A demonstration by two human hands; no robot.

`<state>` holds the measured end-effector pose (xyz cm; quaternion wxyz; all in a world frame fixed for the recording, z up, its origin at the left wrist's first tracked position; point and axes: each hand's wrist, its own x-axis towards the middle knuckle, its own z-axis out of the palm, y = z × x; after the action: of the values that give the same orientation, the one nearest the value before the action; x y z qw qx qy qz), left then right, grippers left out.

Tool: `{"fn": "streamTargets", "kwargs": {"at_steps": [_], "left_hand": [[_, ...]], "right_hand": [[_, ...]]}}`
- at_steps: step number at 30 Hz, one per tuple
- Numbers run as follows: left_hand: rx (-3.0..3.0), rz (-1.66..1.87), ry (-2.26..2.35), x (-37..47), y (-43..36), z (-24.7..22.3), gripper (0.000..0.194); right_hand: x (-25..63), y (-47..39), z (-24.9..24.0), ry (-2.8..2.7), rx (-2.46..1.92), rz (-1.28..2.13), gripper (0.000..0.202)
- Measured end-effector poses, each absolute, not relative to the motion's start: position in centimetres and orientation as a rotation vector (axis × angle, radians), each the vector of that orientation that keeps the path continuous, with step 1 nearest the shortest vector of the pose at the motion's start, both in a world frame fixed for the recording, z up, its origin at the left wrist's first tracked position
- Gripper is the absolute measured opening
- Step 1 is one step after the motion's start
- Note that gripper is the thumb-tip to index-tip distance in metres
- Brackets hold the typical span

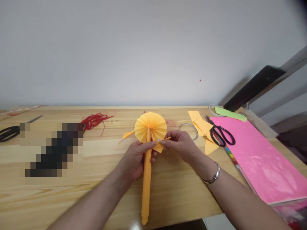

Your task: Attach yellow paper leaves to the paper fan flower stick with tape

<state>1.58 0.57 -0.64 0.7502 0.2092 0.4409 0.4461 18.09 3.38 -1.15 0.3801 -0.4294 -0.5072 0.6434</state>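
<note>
A pleated yellow paper rosette (150,123) sits at the top of a rolled orange paper tube (146,185), which slants down toward me. My left hand (137,156) is closed around the tube just under the rosette, its thumb laid across the front. With thumb and fingers together, my right hand (181,145) pinches a small folded orange paper piece (159,147) at the tube's right side. The left thumb also touches that piece. Another thin orange paper strip (128,134) sticks out to the left behind the rosette.
Right of my hands lie a roll of wire (188,131), orange paper scraps (200,123), black-handled scissors (222,134), a pink paper pack (260,159) and a green strip (230,114). Left are red threads (96,121), a blurred dark object (54,153) and another scissors (9,132). A wall stands behind.
</note>
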Motion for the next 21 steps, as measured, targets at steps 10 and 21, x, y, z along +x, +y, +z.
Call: {"fn": "streamTargets", "kwargs": {"at_steps": [10, 21], "left_hand": [[0.466, 0.983, 1.023, 1.72, 0.82, -1.08, 0.008], [0.484, 0.916, 0.927, 1.14, 0.88, -0.85, 0.012]], "right_hand": [[17.96, 3.46, -1.09, -1.238, -1.124, 1.702, 0.026], [18.63, 4.39, -0.65, -1.24, -1.116, 1.555, 0.021]]}}
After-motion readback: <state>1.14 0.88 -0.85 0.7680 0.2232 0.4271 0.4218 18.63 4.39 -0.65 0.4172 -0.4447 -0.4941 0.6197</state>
